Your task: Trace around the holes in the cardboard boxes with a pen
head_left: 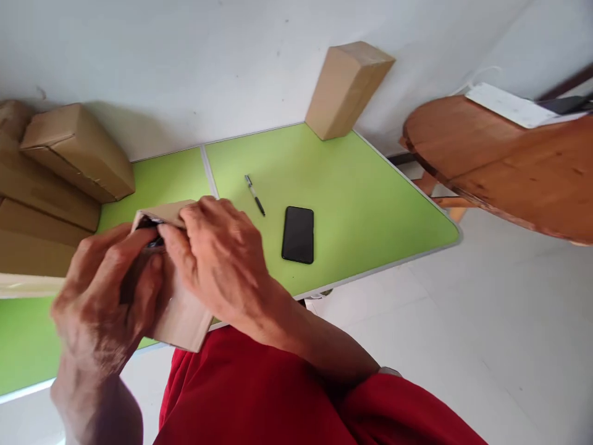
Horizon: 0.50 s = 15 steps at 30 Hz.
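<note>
Both my hands grip a small brown cardboard box (183, 318) held over the near edge of a green table (361, 204). My left hand (104, 290) wraps the box's left side, fingers curled at its open end, where something dark shows. My right hand (217, 256) lies over the top of the box, its fingers closed around the flap at the same end. What the dark thing is I cannot make out.
A black phone (298, 234) and a pen (254, 194) lie on the table to the right of my hands. One cardboard box (345, 86) leans on the wall at the far edge; several more (69, 154) are stacked at left. A wooden stool (500, 161) stands at right.
</note>
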Each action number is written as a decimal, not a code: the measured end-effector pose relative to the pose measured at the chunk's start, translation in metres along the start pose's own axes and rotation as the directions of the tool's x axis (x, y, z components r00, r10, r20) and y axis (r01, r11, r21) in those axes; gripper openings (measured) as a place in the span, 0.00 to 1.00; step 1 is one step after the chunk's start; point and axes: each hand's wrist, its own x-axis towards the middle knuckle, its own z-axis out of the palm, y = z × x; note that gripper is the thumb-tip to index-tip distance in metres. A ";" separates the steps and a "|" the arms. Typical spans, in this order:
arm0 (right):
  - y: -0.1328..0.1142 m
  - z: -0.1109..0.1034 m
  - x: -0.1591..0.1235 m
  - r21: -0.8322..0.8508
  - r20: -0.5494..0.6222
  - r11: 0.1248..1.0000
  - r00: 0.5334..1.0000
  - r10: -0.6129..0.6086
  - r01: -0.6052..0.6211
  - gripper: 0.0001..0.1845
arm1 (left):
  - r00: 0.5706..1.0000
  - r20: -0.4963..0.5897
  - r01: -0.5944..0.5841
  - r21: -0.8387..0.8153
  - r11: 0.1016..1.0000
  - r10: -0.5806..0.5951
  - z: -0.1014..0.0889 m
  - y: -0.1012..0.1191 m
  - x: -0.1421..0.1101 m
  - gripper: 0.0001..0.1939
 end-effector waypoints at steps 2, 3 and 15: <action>0.002 -0.003 0.002 0.036 0.022 0.999 1.000 -0.018 0.017 0.21 | 1.000 0.002 0.031 0.007 0.999 -0.031 -0.001 -0.007 0.001 0.20; 0.008 -0.006 0.003 0.116 0.044 0.993 0.998 -0.043 0.037 0.23 | 0.998 0.007 0.060 0.005 0.998 -0.060 -0.002 -0.010 0.002 0.20; 0.185 0.032 0.053 -0.207 0.197 0.734 0.707 0.679 -0.647 0.13 | 0.976 0.027 0.217 -0.039 0.976 -0.216 0.006 -0.004 0.018 0.20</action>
